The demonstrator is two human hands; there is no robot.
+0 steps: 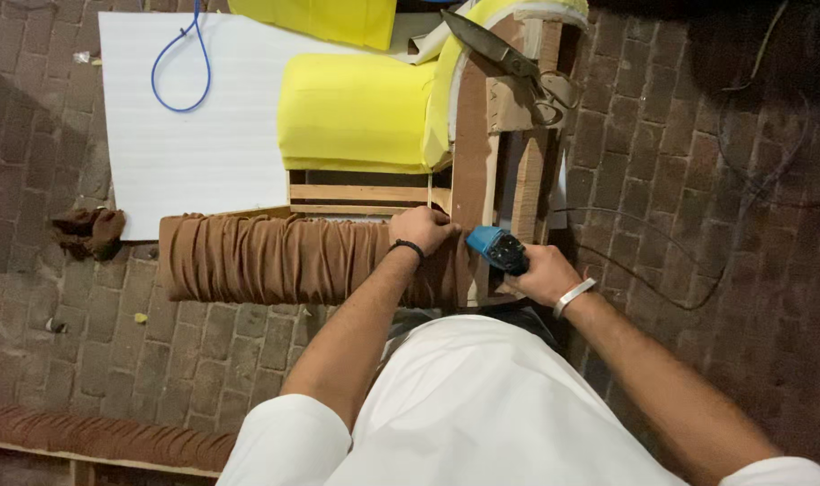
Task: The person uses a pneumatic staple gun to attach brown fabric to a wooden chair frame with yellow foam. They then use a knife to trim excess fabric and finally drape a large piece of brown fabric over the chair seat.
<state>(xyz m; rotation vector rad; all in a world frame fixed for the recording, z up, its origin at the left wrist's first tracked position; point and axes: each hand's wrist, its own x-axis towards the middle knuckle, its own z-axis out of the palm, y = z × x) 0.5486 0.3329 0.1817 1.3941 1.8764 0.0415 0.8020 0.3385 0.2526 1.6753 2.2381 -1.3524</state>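
My left hand [423, 229] presses down on the end of a gathered brown fabric [266, 259] that wraps a rail of a wooden chair frame [471, 153]. A black band sits on that wrist. My right hand [540, 273] grips a blue staple gun [498, 248], its nose against the frame just right of my left hand. A thin hose [662, 288] trails from the tool to the right. Yellow foam [356, 112] pads the frame's seat and back.
Large shears [495, 49] lie on the frame's top corner. A white sheet [185, 135] with a blue cord loop [183, 67] lies on the brick floor. A brown cloth scrap [90, 229] sits at the left, another pleated brown piece [95, 436] at the lower left.
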